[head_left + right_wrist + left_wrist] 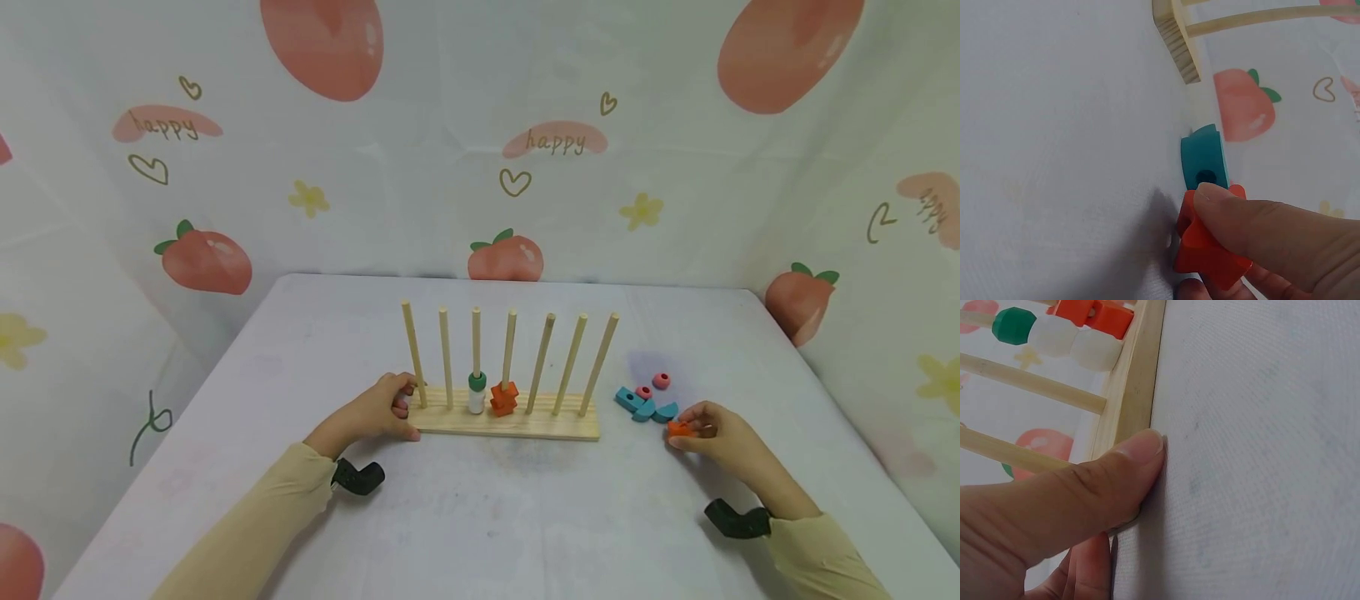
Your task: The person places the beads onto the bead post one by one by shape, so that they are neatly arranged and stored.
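A wooden base [465, 422] with several upright pegs stands mid-table. My left hand [382, 408] grips its left end, thumb along the front edge in the left wrist view. The third peg from the left carries white beads [1096, 350] with a green bead [1014, 325] on top. Stacked orange star-like beads [504, 399] are on the fourth peg. To the right of the base, my right hand [716, 433] pinches another orange bead [1213, 244] between thumb and fingers, close to the tabletop. A blue bead [1204, 157] with a hole lies just beyond it.
Near my right hand lie blue beads [630, 399] and pink beads [661, 381]. A white cloth [480, 517] covers the table, and a fruit-printed backdrop [450, 208] hangs behind. Black wrist mounts [360, 477] stick out from both sleeves.
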`<action>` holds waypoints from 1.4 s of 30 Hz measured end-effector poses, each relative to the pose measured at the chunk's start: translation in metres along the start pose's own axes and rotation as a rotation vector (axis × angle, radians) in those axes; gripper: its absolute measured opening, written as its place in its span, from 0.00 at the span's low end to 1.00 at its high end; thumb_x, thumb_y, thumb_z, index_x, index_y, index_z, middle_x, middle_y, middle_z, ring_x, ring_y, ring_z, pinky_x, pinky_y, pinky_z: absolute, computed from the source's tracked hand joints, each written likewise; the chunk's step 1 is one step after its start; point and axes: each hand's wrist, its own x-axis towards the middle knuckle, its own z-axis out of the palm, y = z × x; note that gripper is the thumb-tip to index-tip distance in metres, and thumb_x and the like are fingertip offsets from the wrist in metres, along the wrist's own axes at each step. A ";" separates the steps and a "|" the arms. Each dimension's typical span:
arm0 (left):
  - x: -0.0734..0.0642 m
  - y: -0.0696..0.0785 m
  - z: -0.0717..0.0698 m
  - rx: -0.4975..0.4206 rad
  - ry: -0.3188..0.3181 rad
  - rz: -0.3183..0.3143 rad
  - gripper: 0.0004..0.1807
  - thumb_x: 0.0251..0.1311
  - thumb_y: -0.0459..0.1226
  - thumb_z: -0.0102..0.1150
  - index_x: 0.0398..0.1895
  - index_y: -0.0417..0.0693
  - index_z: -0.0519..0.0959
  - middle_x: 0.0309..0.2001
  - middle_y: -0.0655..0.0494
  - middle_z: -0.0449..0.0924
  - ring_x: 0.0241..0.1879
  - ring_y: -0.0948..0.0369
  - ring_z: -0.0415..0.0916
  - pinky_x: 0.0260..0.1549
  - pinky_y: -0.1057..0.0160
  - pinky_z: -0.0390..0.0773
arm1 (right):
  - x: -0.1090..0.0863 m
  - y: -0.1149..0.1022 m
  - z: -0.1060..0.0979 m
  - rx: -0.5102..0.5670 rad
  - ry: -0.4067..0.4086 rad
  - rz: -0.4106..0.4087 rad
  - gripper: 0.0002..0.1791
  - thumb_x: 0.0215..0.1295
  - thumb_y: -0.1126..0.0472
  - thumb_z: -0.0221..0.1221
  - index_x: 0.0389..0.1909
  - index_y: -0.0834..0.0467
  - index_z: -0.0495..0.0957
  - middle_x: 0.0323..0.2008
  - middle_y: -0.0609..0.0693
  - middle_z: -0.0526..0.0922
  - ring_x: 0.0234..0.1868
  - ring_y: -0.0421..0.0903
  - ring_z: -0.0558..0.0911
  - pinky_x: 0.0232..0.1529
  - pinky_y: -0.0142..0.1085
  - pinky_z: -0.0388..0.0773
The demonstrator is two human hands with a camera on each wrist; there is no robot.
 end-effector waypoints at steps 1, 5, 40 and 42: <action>0.000 0.000 0.000 -0.001 0.000 -0.002 0.43 0.40 0.31 0.79 0.61 0.34 0.66 0.49 0.42 0.63 0.42 0.56 0.68 0.44 0.61 0.74 | 0.001 0.000 0.000 -0.009 0.000 0.003 0.30 0.57 0.49 0.68 0.48 0.67 0.70 0.42 0.58 0.78 0.43 0.52 0.76 0.37 0.35 0.76; 0.000 0.001 0.001 0.000 -0.001 -0.010 0.43 0.39 0.31 0.79 0.61 0.34 0.66 0.49 0.41 0.63 0.43 0.55 0.68 0.45 0.60 0.74 | 0.001 -0.001 -0.002 -0.033 0.000 0.009 0.29 0.56 0.49 0.69 0.47 0.66 0.71 0.42 0.58 0.79 0.44 0.53 0.76 0.38 0.38 0.77; -0.005 0.004 -0.001 -0.008 -0.004 0.020 0.42 0.40 0.35 0.80 0.59 0.35 0.67 0.48 0.41 0.62 0.42 0.56 0.69 0.44 0.64 0.74 | -0.023 -0.088 -0.032 0.009 0.264 -0.384 0.25 0.65 0.52 0.62 0.59 0.58 0.74 0.49 0.58 0.82 0.42 0.18 0.73 0.40 0.16 0.72; -0.005 0.004 -0.002 -0.012 -0.006 0.026 0.43 0.39 0.36 0.80 0.59 0.35 0.67 0.47 0.41 0.62 0.42 0.56 0.68 0.43 0.65 0.74 | -0.025 -0.093 -0.033 0.038 0.302 -0.425 0.24 0.65 0.55 0.62 0.59 0.58 0.74 0.49 0.54 0.82 0.42 0.18 0.74 0.41 0.15 0.72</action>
